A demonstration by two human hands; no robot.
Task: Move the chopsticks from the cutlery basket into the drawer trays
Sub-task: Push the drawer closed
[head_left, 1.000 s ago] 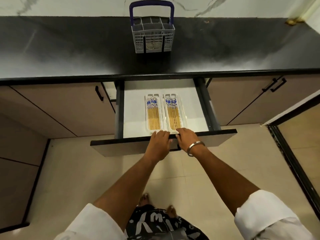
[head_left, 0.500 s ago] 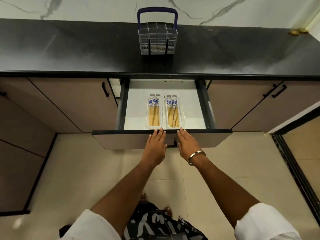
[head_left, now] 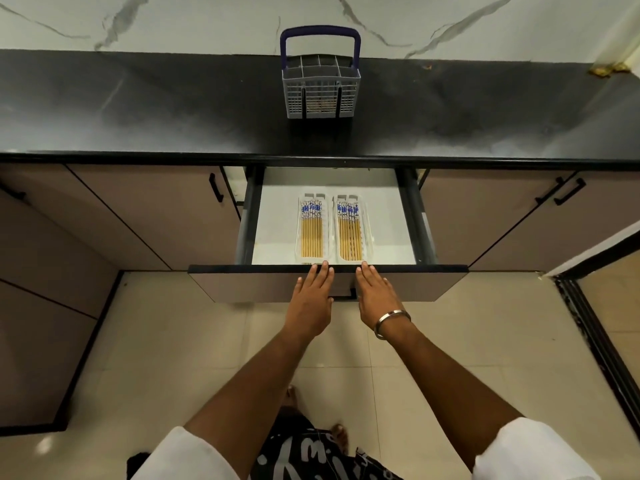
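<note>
The sorting looks done: the 2 white plastic trays (head_left: 335, 228) in the open white-lined drawer (head_left: 277, 216) hold the bamboo chopsticks with blue-patterned tops (head_left: 311, 228). The flat, empty left hand (head_left: 310, 297) and right hand (head_left: 375, 294) lie apart on the drawer front, just below them. Likely next: pushing it shut evenly. The grey wire cutlery basket (head_left: 321, 91) on the counter seems emptied.

Black counter (head_left: 173, 109) bearing basket (head_left: 321, 93), open drawer (head_left: 277, 220) holding two trays (head_left: 298, 233), seemingly touching

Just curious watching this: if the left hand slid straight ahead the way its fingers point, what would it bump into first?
Probably the near end of the left tray of chopsticks; the left hand rests flat on the drawer front, though depth is unclear.
</note>
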